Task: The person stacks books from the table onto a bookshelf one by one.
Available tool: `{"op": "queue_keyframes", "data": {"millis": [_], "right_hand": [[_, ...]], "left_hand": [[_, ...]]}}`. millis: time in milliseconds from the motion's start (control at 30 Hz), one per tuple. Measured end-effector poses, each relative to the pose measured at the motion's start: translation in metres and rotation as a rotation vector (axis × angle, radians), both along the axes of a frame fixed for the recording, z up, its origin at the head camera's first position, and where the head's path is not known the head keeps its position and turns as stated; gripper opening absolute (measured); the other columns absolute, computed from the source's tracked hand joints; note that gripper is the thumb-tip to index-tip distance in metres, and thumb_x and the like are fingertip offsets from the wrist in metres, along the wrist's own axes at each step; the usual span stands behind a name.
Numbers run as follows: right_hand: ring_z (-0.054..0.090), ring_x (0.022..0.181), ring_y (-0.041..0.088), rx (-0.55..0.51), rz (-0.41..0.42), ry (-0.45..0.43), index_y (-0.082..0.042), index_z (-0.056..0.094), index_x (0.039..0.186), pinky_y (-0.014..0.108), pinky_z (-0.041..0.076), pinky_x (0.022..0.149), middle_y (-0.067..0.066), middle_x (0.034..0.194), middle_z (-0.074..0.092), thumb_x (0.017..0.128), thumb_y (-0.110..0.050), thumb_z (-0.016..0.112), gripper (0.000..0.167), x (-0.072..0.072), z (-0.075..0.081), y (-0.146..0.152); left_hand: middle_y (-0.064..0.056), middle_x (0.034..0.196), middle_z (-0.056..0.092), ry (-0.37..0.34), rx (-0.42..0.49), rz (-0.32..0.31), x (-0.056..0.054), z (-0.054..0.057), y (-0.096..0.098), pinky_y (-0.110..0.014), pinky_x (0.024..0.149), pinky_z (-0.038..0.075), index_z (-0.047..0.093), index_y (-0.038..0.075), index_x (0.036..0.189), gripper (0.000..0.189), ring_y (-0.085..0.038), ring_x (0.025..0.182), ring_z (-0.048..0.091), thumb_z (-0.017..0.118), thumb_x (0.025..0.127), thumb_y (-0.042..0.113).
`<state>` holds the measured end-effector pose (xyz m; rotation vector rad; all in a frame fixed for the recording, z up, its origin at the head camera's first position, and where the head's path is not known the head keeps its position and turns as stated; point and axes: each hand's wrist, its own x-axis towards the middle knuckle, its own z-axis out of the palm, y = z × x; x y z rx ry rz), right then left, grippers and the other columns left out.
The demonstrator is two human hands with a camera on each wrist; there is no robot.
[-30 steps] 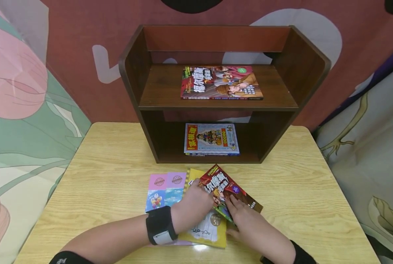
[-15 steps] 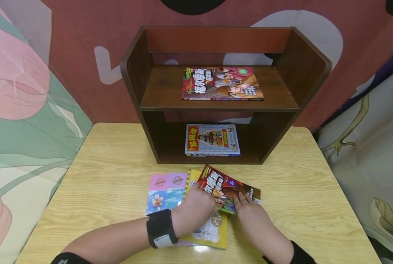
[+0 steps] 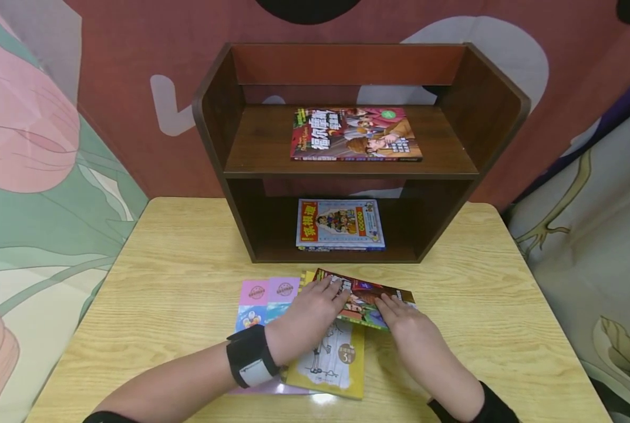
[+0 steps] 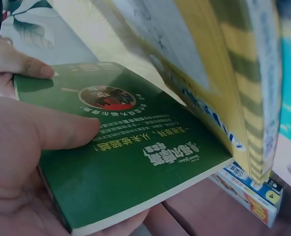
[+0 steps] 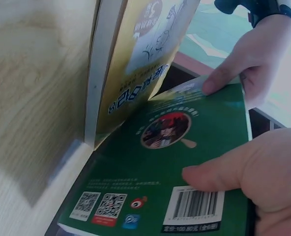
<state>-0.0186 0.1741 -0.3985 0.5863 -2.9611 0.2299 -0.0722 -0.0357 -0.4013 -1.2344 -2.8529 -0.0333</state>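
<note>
Both hands hold a comic book (image 3: 370,299) with a dark red, pictured front and a green back cover (image 5: 135,167). It is tilted over a yellow book (image 3: 346,376). My left hand (image 3: 309,320) lays its fingers across the front at the left end, while its thumb presses the green back in the left wrist view. At the other end my right hand (image 3: 420,338) grips likewise, its thumb (image 5: 214,174) beside the barcode. The yellow book lies flat, partly covering pink and blue books (image 3: 253,294) at the left, which my left forearm partly hides.
A dark brown two-tier shelf (image 3: 351,174) stands at the back of the wooden table (image 3: 188,258). On its upper tier lie comic books (image 3: 357,134); blue-covered books (image 3: 341,223) lie on the lower one. Printed cloth (image 3: 119,147) hangs behind and at the sides.
The comic book has turned and tipped up, so its front looks narrower. My left hand has gone from curled at its edge to fingers laid over the cover; my right hand shifted slightly right.
</note>
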Motion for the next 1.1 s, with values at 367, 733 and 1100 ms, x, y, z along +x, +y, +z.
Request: {"op": "queue_keyframes", "data": {"millis": [367,733,1100], "right_hand": [[0.062,0.112,0.027,-0.027,0.075,0.226,-0.006,0.066,0.119,0.047,0.049,0.093,0.009,0.124,0.064,0.074,0.009,0.059,0.048,-0.018,0.031,0.013],[0.061,0.113,0.029,-0.194,0.096,0.528,-0.008,0.066,0.121,0.048,0.048,0.093,0.007,0.125,0.064,0.075,0.004,0.047,0.051,-0.021,0.1,0.006],[0.065,0.105,0.032,-0.406,0.149,0.976,-0.004,0.071,0.11,0.046,0.047,0.094,0.013,0.112,0.069,0.09,-0.001,0.049,0.03,-0.038,0.137,-0.015]], "left_hand": [[-0.008,0.138,0.053,-0.055,0.048,0.058,0.0,0.046,-0.005,-0.043,0.1,0.046,0.05,0.012,0.137,0.054,-0.027,0.125,0.052,0.061,0.086,0.0],[-0.006,0.128,0.061,0.319,0.333,0.075,0.01,0.112,-0.012,-0.041,0.097,0.049,0.06,0.015,0.129,0.045,-0.025,0.118,0.059,0.066,0.085,0.008],[-0.005,0.128,0.061,0.611,0.51,0.062,0.007,0.156,-0.018,-0.042,0.101,0.045,0.063,0.017,0.126,0.04,-0.023,0.12,0.058,0.068,0.087,0.019]]}}
